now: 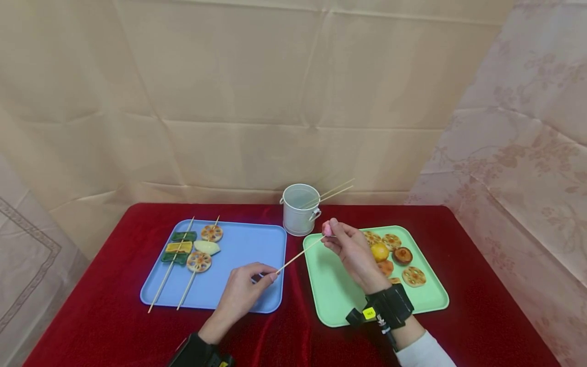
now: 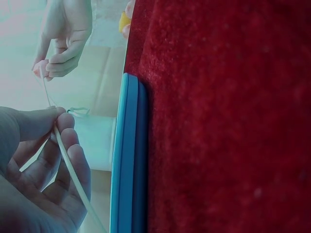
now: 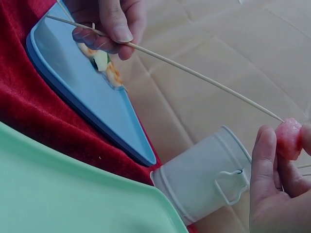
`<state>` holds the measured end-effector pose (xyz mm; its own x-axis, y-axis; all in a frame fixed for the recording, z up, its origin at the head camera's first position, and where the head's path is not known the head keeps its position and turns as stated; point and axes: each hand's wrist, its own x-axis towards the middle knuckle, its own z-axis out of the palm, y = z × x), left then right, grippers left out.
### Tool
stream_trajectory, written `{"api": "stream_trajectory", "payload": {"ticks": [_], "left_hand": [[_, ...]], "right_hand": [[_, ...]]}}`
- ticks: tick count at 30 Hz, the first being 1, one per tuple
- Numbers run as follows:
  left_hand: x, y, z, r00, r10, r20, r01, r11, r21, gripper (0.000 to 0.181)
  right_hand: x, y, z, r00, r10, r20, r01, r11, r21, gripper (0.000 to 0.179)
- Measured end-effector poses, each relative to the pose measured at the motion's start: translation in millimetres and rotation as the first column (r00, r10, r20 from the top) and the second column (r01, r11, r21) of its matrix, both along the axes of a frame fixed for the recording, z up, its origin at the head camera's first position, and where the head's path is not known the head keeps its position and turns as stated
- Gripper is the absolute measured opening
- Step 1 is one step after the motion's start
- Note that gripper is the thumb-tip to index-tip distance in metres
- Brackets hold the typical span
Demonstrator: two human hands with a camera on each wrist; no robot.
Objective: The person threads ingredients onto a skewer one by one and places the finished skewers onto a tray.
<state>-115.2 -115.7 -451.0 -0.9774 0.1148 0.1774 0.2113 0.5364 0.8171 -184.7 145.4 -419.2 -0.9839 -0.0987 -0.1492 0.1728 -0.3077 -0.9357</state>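
Observation:
My left hand (image 1: 247, 286) pinches a thin wooden skewer (image 1: 299, 255) between thumb and fingers, above the right side of the blue tray. The stick slants up toward my right hand (image 1: 355, 254), whose thumb and fingers grip a small pink food piece (image 1: 326, 228) over the green tray's far left corner. In the right wrist view the skewer's tip meets the side of the pink piece (image 3: 289, 139). Part of the skewer's lower length runs behind the left fingers (image 3: 109, 39) there.
On the blue tray (image 1: 249, 239) lie two loaded skewers, one with lotus root slices (image 1: 199, 261). The green tray (image 1: 327, 300) holds lotus slices, a yellow ball (image 1: 379, 252) and a mushroom (image 1: 402, 255). A white bucket (image 1: 298, 216) with two skewers stands behind, between the trays.

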Motion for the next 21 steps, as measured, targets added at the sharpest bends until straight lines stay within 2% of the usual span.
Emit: {"api": "stream_trajectory", "payload": {"ticks": [21], "left_hand": [[-0.8, 1.5, 2.0, 1.0, 0.006, -0.005, -0.006, 1.0, 0.014, 0.01]], "right_hand": [[2.2, 2.3, -0.8, 1.0, 0.009, -0.001, -0.009, 1.0, -0.025, 0.026]]}}
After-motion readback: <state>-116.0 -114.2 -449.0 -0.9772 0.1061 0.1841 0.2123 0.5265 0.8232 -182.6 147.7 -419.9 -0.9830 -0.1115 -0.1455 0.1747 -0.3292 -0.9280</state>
